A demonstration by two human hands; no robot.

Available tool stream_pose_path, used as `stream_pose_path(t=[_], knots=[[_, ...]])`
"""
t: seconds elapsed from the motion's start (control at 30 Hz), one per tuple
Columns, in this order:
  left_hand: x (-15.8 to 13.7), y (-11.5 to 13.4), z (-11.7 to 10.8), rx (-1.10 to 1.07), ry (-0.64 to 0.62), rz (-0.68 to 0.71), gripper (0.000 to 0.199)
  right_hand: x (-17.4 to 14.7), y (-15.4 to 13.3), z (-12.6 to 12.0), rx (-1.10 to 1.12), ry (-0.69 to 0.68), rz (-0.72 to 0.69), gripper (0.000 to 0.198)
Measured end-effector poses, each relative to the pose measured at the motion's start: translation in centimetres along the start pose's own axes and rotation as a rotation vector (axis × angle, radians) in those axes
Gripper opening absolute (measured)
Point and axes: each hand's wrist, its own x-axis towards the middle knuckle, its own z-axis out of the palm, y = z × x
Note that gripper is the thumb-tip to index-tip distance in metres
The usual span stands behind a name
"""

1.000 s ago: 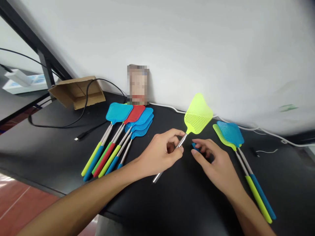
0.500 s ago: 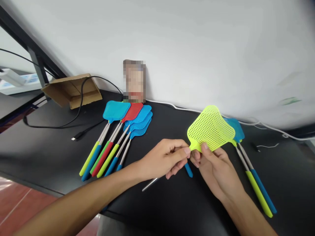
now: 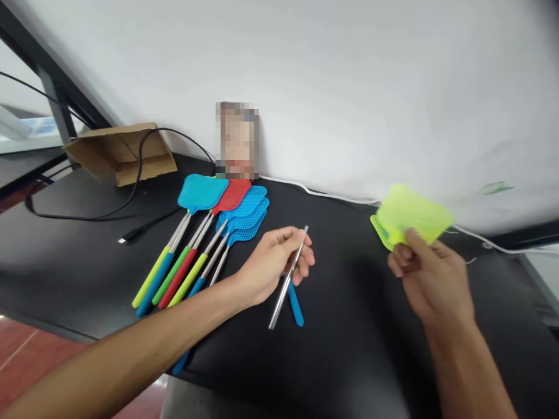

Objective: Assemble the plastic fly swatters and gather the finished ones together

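Yellow-green plastic mesh: the paddle-shaped swatter head has come off the slim silver metal rod, so they are now separate pieces. My right hand pinches the head over the right of the black table; my left hand grips the rod.

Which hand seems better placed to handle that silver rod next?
Probably the left hand: it grips the silver rod. The right hand is off to the right, holding a yellow-green swatter head.
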Motion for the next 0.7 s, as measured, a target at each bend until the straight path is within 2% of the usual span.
stream_pose_path(t=[0.07, 0.13, 0.2, 0.27, 0.33, 0.4, 0.43, 0.5, 0.6, 0.7], knots=[[0.5, 0.0, -0.2, 0.014, 0.058, 0.065, 0.012, -0.6, 1.4, 0.7, -0.201, -0.089, 0.069, 0.039], [0.9, 0.1, -0.3, -0.006, 0.102, 0.093, 0.004, -1.1, 2.7, 1.2, -0.42, -0.142, 0.076, 0.043], [1.2, 0.2, -0.4, -0.037, 0.155, 0.113, 0.009, -1.1, 3.3, 1.2, -0.613, -0.157, 0.043, 0.043], [1.4, 0.1, -0.5, -0.068, 0.215, 0.137, 0.018, -1.1, 3.2, 1.1, -0.798, -0.13, -0.048, 0.044], [1.6, 0.1, -0.7, -0.083, 0.269, 0.162, 0.027, -1.4, 2.7, 1.3, -0.968, -0.052, -0.203, 0.048], [1.8, -0.1, -0.8, -0.069, 0.302, 0.182, 0.034, -2.6, 2.2, 2.1, -1.063, 0.002, -0.362, 0.042], [1.9, -0.2, -0.9, -0.048, 0.304, 0.19, 0.036, -3.4, 2.0, 2.6, -1.076, -0.016, -0.43, 0.037], [1.9, -0.4, -1.1, 0.023, 0.28, 0.207, 0.037, -5.4, 2.2, 3.8, -1.081, -0.175, -0.539, 0.03], [1.8, -0.6, -1.3, 0.172, 0.195, 0.227, 0.031, -7.8, 3.1, 5.2, -1.189, -0.432, -0.661, 0.031], [1.6, -0.9, -1.3, 0.318, 0.125, 0.221, 0.028, -8.5, 3.8, 5.5, -1.324, -0.487, -0.689, 0.029]])
